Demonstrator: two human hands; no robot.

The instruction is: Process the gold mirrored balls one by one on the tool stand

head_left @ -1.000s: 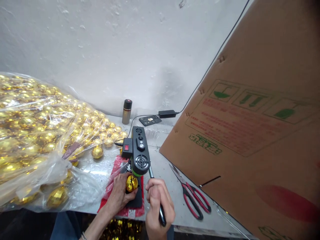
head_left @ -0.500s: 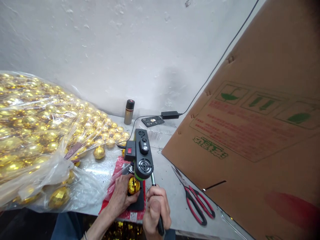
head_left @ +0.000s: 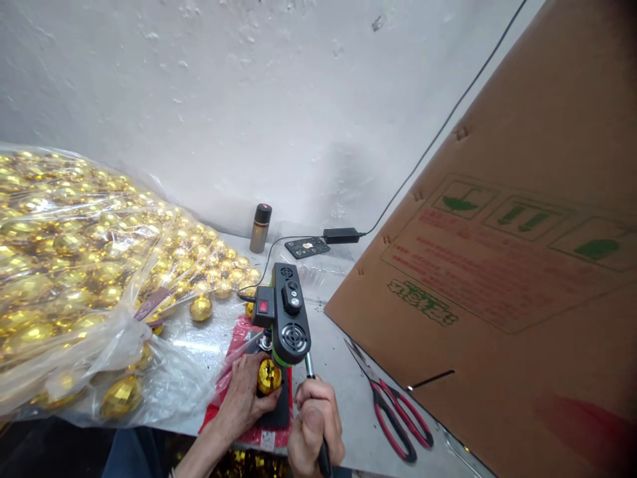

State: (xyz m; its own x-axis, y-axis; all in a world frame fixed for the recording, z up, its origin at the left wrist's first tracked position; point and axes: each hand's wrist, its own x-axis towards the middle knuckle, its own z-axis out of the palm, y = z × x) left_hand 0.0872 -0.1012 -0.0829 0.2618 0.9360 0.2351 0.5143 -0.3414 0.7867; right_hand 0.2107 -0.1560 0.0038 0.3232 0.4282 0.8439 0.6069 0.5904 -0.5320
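Ball, gold and mirror-faceted, sat right there between the thumb and fingers of my left grip; those fingers were closed only as far as its round sides allowed, thumb on the near side, fingertips round the far side; a dark mark ran down its face, too small for me to make out. Just beyond it stood the black device, its rounded near end close above the ball; whether the two touched, I could not tell from that angle. Over on the other side, my right grip was clenched round the lever, fingers wrapped and thumb folded over, the metal rod running up beside the device; so both hands were occupied, one on the ball, one on the lever, and I judged the ball well steadied, though its smooth facets could slip if that pinch loosened.

Beneath the left hand lay the dark base plate, with red plastic spread under it on the tabletop; a small box with a red switch sat against the device's side; off to the left a clear bag bulged with more gold balls, and one loose ball rested near its edge; to the right lay the scissors, blades slightly parted, beside the big carton.
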